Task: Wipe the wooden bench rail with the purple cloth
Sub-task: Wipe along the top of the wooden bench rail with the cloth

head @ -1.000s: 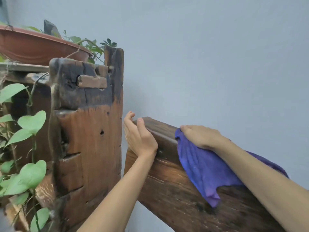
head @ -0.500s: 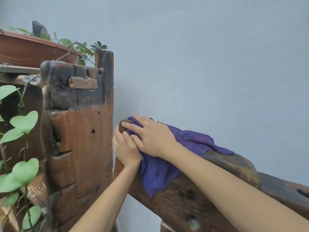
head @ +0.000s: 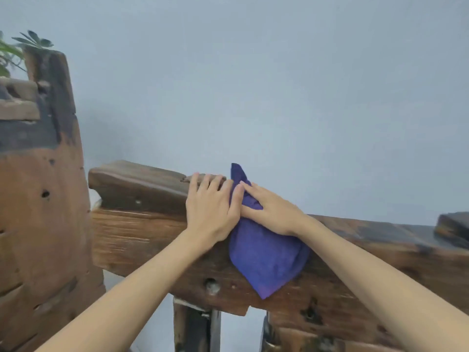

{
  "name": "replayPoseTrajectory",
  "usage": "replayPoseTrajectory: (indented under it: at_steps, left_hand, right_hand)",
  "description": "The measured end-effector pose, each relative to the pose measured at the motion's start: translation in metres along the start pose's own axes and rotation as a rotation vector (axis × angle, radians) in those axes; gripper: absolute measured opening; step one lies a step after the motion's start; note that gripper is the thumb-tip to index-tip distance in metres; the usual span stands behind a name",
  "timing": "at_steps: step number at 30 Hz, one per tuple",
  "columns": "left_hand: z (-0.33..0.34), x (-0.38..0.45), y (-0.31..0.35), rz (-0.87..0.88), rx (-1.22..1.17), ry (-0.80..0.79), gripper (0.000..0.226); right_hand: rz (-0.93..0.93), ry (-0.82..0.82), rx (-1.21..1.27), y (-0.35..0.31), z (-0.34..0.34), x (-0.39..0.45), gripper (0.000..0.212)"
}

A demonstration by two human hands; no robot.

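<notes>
While the left hand (head: 212, 212) lies flat with fingers (head: 203, 185) spread, holding nothing, apparently steadying the wooden bench rail (head: 142, 227), the right hand (head: 270, 212) presses the purple cloth (head: 264, 260) draped over the rail's top, fingers extended rather than gripping.

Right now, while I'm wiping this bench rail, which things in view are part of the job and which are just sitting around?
Part of the job:
purple cloth, draped over the rail
wooden bench rail
right hand, pressing on the cloth
left hand, flat on the rail beside the cloth

Just sitting around:
tall wooden post at the left
plant leaves behind the post
grey wall
</notes>
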State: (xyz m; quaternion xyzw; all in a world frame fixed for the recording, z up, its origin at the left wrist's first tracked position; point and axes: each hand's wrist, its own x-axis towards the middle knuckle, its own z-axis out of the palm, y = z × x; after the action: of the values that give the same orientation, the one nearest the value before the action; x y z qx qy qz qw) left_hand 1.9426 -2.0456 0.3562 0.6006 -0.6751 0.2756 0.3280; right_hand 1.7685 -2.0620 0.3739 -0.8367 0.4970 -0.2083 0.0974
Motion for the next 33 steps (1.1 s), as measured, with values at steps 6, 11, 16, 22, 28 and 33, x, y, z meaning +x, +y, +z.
replayPoseTrajectory:
  at_steps: [6,11,16,22,28,33]
  left_hand:
    - [0.011,0.006,0.145,0.310,-0.330,-0.459,0.063]
    - [0.024,-0.001,0.240,0.278,-0.478,-0.514,0.064]
    - [0.033,0.006,0.315,0.297,-0.495,-0.477,0.063]
    - [0.050,0.022,0.353,0.207,-0.652,-0.497,0.055]
    - [0.045,0.025,0.371,0.078,-0.860,-0.336,0.066]
    - [0.043,0.045,0.433,0.255,-1.030,-0.416,0.043]
  right_hand:
    - [0.155,-0.107,-0.311,0.082,-0.039,-0.063,0.046]
    - [0.222,-0.121,-0.350,0.147,-0.088,-0.118,0.036]
    - [0.325,-0.165,-0.533,0.204,-0.127,-0.144,0.038]
    - [0.242,-0.124,-0.599,0.222,-0.156,-0.143,0.034]
    - [0.051,0.142,-0.540,0.235,-0.168,-0.151,0.025]
    - [0.050,0.186,-0.526,0.287,-0.231,-0.186,0.028]
